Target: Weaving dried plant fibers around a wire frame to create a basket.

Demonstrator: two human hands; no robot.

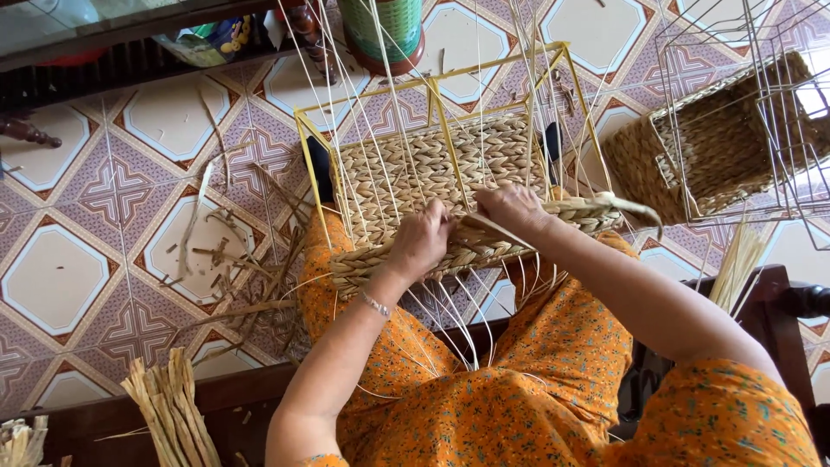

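My left hand (421, 240) lies curled, knuckles up, on the near woven edge of the half-woven basket (450, 186), fingers pressed into the braid; whether they pinch a strand I cannot tell. My right hand (512, 207) sits just beside it, closed on a flat rush strand (506, 232) that runs slantwise toward my lap. The basket rests tilted on my knees, its braided wall filling the lower part of a yellow wire frame (432, 86) — the upper bars stand bare. Thin pale stakes (380, 104) fan up past the frame's top edge, and more trail down between my knees.

Left of the frame the tiled floor (112, 190) carries scattered rush scraps (225, 251), close against the basket's left edge. A bundle of dried rush (173, 406) lies near my left elbow. To the right, well apart, a finished woven basket (718, 138) sits within a grey wire frame (761, 104) — open tile lies between it and my work. A green wrapped pot (380, 30) stands beyond the far edge.
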